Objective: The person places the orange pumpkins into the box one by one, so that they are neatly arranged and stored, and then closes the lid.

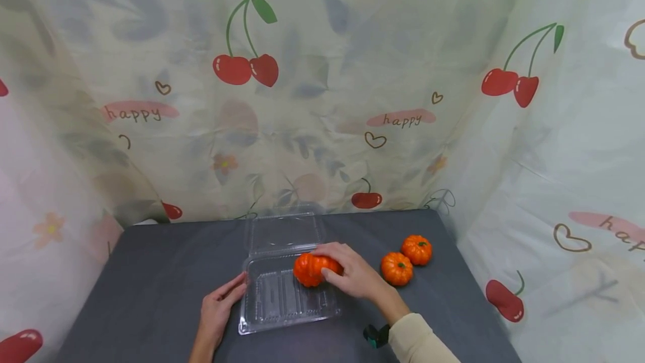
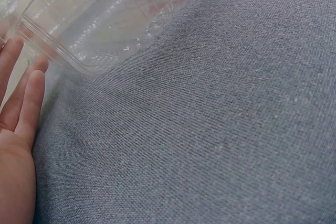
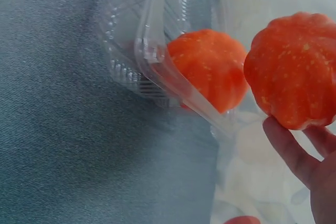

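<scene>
A clear plastic clamshell container lies on the dark table with its lid folded back. One small orange pumpkin sits inside, towards the right. My right hand holds a second pumpkin between thumb and fingers, over the container's right part; in the head view it partly overlaps the first one. On the other side, my left hand has its fingers extended, with fingertips right at the container's left wall.
Two more orange pumpkins, a nearer one and a farther one, stand side by side on the table's right. A dark band with a small device shows at the right wrist. Patterned curtains enclose the back and sides.
</scene>
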{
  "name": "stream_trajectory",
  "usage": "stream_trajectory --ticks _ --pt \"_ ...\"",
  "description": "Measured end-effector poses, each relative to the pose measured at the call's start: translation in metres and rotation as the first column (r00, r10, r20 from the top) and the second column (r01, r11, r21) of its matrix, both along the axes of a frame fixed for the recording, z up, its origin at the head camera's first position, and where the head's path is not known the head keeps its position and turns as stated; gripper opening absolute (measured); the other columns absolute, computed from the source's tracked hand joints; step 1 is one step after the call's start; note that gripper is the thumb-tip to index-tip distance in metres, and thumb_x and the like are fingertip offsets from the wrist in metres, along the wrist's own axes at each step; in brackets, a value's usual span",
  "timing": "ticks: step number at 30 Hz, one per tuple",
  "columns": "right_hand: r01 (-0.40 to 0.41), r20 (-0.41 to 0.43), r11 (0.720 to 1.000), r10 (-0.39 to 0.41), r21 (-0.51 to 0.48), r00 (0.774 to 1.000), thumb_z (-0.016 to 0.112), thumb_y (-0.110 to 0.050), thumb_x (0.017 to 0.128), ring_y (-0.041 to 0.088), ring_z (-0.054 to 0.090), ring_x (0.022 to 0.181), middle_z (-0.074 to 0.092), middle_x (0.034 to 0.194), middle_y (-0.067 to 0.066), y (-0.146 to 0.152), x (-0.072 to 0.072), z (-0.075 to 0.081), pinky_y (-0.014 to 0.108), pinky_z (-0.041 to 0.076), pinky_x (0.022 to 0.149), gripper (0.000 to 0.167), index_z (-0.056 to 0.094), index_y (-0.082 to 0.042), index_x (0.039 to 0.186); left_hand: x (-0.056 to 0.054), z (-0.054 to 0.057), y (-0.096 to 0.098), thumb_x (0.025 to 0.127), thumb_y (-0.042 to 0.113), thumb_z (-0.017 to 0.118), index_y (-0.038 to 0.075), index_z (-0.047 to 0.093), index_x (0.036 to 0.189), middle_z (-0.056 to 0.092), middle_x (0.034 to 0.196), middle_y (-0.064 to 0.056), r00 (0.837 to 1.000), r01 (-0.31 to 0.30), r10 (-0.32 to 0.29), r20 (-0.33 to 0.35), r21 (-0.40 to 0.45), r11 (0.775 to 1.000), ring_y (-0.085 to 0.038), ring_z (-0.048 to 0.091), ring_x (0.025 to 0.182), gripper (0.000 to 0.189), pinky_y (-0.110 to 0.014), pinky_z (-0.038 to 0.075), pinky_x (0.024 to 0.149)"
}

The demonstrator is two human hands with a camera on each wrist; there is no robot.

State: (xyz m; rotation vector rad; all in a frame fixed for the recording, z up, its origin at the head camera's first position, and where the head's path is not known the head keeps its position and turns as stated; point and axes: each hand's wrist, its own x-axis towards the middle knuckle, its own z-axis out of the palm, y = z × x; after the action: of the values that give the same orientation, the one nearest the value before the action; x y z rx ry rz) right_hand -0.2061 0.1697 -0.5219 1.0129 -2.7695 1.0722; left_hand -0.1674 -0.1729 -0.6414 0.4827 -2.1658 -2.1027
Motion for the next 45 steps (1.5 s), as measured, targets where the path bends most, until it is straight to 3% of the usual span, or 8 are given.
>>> stream_trajectory --ticks 10,21,25,30,45 --pt "-0.040 -0.027 0.999 0.041 0.017 0.999 0.058 -0.040 0.103 0.016 0.062 0.114 0.057 0.133 -0.009 -0.003 0.008 -0.006 0.032 0.058 0.090 0.034 0.063 -0.035 0.136 -0.002 -0.003 0.002 0.081 0.030 0.087 0.003 0.071 0.128 0.076 0.100 0.025 1.000 -0.018 0.019 -0.013 0.042 0.999 0.006 0.073 0.096 0.057 -0.015 0.058 0.082" --pt "-0.085 -0.014 0.996 0.084 -0.003 0.996 0.054 -0.045 0.105 0.010 0.061 0.117 0.059 0.134 -0.015 -0.010 0.017 -0.018 0.033 0.057 0.097 0.034 0.062 -0.036 0.137 0.000 -0.003 0.001 0.082 0.032 0.086 0.003 0.071 0.127 0.076 0.101 0.024 1.000 -0.007 0.007 0.007 0.051 0.999 0.006 0.072 0.096 0.056 -0.015 0.058 0.083" --pt "-0.089 -0.038 0.996 0.089 -0.003 0.995 0.054 -0.044 0.105 0.011 0.060 0.120 0.060 0.133 -0.014 -0.012 0.019 -0.022 0.039 0.055 0.102 0.035 0.063 -0.034 0.137 0.001 -0.002 0.000 0.082 0.022 0.087 0.002 0.070 0.128 0.077 0.107 0.020 1.000 -0.001 0.001 -0.017 0.038 0.999 0.007 0.071 0.098 0.053 -0.012 0.056 0.083" --pt "-0.063 0.006 0.998 0.063 0.010 0.998 0.054 -0.047 0.104 0.011 0.060 0.120 0.059 0.133 -0.016 -0.012 0.022 -0.026 0.041 0.055 0.102 0.034 0.062 -0.039 0.136 -0.001 -0.001 0.000 0.078 0.013 0.089 0.004 0.069 0.130 0.075 0.106 0.025 1.000 0.008 -0.008 -0.013 0.026 1.000 0.010 0.070 0.099 0.056 -0.011 0.056 0.085" --pt "-0.064 0.057 0.998 0.063 0.006 0.996 0.053 -0.050 0.104 0.010 0.061 0.123 0.059 0.136 -0.019 -0.015 0.027 -0.037 0.043 0.053 0.105 0.034 0.060 -0.043 0.136 -0.002 -0.003 -0.002 0.078 0.022 0.090 0.008 0.069 0.131 0.073 0.105 0.028 1.000 0.015 -0.015 0.021 0.012 1.000 0.011 0.068 0.102 0.059 -0.009 0.054 0.086"
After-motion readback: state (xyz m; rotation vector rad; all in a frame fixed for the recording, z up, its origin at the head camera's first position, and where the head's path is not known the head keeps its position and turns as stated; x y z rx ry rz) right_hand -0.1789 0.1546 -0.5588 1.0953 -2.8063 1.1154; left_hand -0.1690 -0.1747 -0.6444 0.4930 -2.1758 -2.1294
